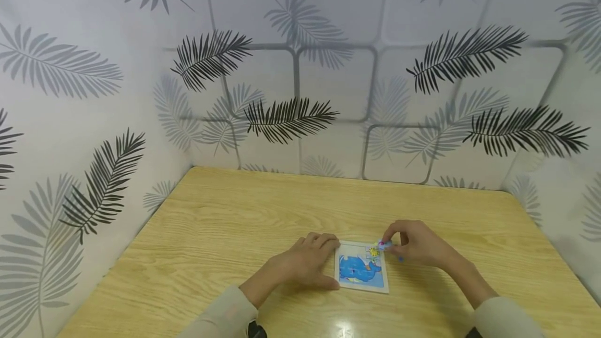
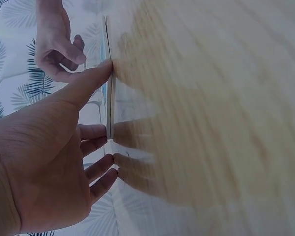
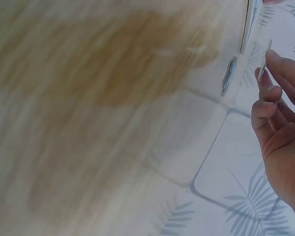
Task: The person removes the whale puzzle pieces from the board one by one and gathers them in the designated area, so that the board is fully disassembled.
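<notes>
A small jigsaw puzzle in a white-edged board lies on the table, showing a blue whale and a yellow sun. My left hand holds the board along its left side, thumb at the near corner and fingertips at the far one. Over the board's far right corner, my right hand pinches a light-blue puzzle piece between thumb and fingers. In the right wrist view that held piece is seen edge-on. Another piece lies on the table beside the board, mostly hidden under the right hand in the head view.
The wood-grain table is glossy and reflects the hands. A patterned wall with feather prints rises behind it and along the left side. Pale sleeves cover both forearms.
</notes>
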The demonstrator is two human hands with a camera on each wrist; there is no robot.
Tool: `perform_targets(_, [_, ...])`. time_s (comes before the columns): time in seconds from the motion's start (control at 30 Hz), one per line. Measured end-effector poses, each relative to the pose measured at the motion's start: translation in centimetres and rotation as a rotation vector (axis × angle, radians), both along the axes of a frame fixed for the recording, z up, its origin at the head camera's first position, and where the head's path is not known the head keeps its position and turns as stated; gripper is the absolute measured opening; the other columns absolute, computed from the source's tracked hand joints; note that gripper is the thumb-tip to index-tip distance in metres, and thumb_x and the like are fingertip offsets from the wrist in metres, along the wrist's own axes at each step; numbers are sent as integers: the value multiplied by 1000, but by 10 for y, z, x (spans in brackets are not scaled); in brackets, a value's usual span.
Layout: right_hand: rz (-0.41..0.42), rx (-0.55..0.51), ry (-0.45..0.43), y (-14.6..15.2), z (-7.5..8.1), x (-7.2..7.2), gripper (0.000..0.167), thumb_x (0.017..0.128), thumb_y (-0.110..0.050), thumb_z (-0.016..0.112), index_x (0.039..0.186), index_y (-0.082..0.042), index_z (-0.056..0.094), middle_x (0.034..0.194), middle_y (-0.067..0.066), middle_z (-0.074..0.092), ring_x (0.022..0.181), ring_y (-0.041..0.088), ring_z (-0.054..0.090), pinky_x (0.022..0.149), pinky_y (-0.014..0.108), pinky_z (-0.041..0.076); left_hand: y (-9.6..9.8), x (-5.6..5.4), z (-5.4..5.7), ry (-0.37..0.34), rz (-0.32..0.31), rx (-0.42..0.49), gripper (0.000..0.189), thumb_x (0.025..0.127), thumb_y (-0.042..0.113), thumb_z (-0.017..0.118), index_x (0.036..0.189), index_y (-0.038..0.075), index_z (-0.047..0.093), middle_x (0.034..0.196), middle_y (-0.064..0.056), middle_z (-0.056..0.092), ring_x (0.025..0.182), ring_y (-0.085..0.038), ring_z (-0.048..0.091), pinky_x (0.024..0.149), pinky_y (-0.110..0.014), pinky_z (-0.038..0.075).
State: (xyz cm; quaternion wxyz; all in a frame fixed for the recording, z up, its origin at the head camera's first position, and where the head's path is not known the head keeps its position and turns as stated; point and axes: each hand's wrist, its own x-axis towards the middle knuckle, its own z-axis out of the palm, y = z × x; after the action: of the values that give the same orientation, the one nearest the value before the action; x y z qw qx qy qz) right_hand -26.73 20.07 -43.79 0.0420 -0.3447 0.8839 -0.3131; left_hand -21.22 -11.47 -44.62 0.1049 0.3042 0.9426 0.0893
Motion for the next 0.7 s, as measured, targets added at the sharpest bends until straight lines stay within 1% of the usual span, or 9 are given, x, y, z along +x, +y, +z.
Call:
perform_targets(0.13, [-24, 14, 16, 11, 1, 2, 17, 88, -11, 83, 103, -12, 75, 67, -7, 49, 56, 2, 36, 52, 22, 35, 1, 0, -1, -11, 4, 0, 89, 94, 62, 67, 162, 16, 32, 168, 0, 28, 151, -25, 30, 121, -51, 33])
perform_targets(0.27, [-44, 19, 31, 23, -1, 3, 17, 87, -11, 84, 102, -12, 75, 65, -8, 46, 56, 1, 34, 52, 22, 33, 1, 0, -2, -18, 8, 0, 90, 94, 62, 66, 162, 16, 31, 169, 0, 27, 152, -25, 29, 121, -51, 32])
perform_targets(0.47, [-62, 21, 45, 41, -4, 3, 17, 86, -8, 83, 101, -11, 75, 68, -8, 51, 56, 1, 36, 50, 22, 36, 0, -1, -3, -10, 10, -2, 90, 94, 63, 67, 162, 16, 31, 168, 1, 29, 151, -24, 30, 121, -50, 32])
perform_targets(0.57, [-64, 31, 39, 49, -4, 3, 18, 85, -7, 84, 100, -11, 75, 73, -8, 56, 56, 1, 37, 51, 22, 37, 0, -1, -2, -11, 8, 2, 90, 94, 63, 67, 162, 16, 32, 168, 0, 29, 151, -24, 30, 121, -50, 32])
perform_targets(0.63, [-65, 38, 38, 53, -5, 3, 18, 85, -7, 84, 100, -12, 75, 80, -7, 61, 57, 1, 38, 51, 22, 37, -1, 0, -1, -9, 5, 4, 91, 94, 63, 67, 162, 16, 32, 168, 0, 29, 151, -24, 30, 121, -50, 32])
perform_targets(0.7, [-72, 47, 31, 58, -5, 3, 19, 85, -7, 84, 100, -12, 75, 81, -7, 61, 58, 1, 38, 51, 22, 37, -1, 0, -1, -5, 3, 3, 91, 94, 63, 67, 162, 16, 32, 168, 0, 29, 151, -25, 30, 121, -50, 33])
